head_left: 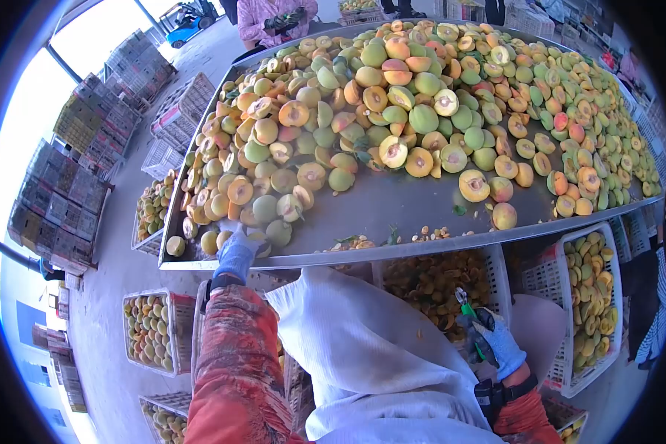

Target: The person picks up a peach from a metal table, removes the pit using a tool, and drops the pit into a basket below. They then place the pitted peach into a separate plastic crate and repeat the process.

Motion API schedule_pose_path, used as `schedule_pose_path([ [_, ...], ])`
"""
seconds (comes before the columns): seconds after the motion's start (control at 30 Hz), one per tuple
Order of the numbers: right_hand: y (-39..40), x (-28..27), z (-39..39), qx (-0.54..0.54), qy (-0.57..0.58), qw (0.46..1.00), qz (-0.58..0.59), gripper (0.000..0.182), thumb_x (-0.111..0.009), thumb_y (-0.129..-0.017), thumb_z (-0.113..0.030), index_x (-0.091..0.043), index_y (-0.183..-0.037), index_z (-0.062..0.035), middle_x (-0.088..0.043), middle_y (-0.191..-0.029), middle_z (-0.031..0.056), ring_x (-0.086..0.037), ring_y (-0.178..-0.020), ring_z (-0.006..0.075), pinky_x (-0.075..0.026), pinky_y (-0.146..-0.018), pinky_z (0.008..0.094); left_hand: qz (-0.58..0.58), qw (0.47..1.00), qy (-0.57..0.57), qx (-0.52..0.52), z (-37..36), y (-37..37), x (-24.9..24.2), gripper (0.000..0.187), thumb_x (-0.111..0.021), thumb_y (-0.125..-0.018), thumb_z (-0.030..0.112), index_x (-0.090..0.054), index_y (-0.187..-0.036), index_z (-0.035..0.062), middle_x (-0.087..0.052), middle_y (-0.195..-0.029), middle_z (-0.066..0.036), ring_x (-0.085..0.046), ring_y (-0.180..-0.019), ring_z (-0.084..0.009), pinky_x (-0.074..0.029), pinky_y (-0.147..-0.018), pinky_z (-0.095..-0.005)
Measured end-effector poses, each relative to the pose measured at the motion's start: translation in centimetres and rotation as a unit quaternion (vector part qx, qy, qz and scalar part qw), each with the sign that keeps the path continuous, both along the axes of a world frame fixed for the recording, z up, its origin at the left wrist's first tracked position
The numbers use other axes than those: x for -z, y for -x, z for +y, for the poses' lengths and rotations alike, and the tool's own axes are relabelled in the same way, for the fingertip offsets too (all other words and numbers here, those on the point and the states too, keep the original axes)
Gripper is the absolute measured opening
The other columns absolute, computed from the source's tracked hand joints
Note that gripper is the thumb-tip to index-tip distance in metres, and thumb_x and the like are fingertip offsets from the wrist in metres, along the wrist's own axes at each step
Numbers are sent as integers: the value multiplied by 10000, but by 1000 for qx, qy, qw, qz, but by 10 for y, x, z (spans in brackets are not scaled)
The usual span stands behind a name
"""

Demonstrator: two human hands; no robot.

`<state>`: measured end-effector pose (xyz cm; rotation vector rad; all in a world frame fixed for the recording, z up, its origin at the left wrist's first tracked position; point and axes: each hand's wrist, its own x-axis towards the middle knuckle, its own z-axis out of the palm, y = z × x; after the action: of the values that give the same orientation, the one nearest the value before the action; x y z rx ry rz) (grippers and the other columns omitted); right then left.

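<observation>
I see my left hand [238,250], gloved, reaching onto the metal surface [392,203], fingers curled around a green peach [263,240] at the near edge of the fruit pile. My right hand [496,342] grips a green-handled tool [466,307] closed-fisted, above a crate [496,274] of cut halves.
</observation>
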<state>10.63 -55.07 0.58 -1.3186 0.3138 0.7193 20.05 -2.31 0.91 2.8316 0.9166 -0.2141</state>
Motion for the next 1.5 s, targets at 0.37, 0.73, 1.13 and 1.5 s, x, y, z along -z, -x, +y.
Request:
schedule_pose_path([
  [0.37,-7,-43,74,-181,298,801,-486,414,-652,-809,-220,-522,-1178,-84,-636,-848,99,-602,-584,219,-490,-541,319,-311,484,813,-87,-126,60,-56,530,-524,-856,367,-423,-1302,99,-621,-932,-169,-590,-632,-232,-423,-451,-283],
  [0.73,9,-83,109,-217,471,574,-633,571,-653,-765,-289,-478,-1236,-18,-549,-772,119,-584,-632,262,-443,-543,384,-228,606,760,-60,-238,98,-68,436,-483,-894,390,-549,-1105,15,-631,-821,-147,-591,-516,-204,-444,-366,-259],
  [1.13,33,-91,110,-179,78,926,-324,327,-582,-873,-294,-529,-1083,-49,-539,-621,51,-535,-458,162,-431,-409,286,-331,705,627,30,-254,113,-82,254,-554,-875,149,-607,-1023,-50,-632,-950,-103,-593,-883,-160,-482,-772,-278],
  [1.5,36,-69,104,-157,194,831,-497,273,-578,-879,-307,-540,-977,-55,-511,-594,32,-504,-474,101,-405,-395,283,-221,712,665,45,-261,97,-93,244,-563,-857,123,-612,-970,-88,-659,-894,-125,-635,-786,-180,-505,-717,-252],
])
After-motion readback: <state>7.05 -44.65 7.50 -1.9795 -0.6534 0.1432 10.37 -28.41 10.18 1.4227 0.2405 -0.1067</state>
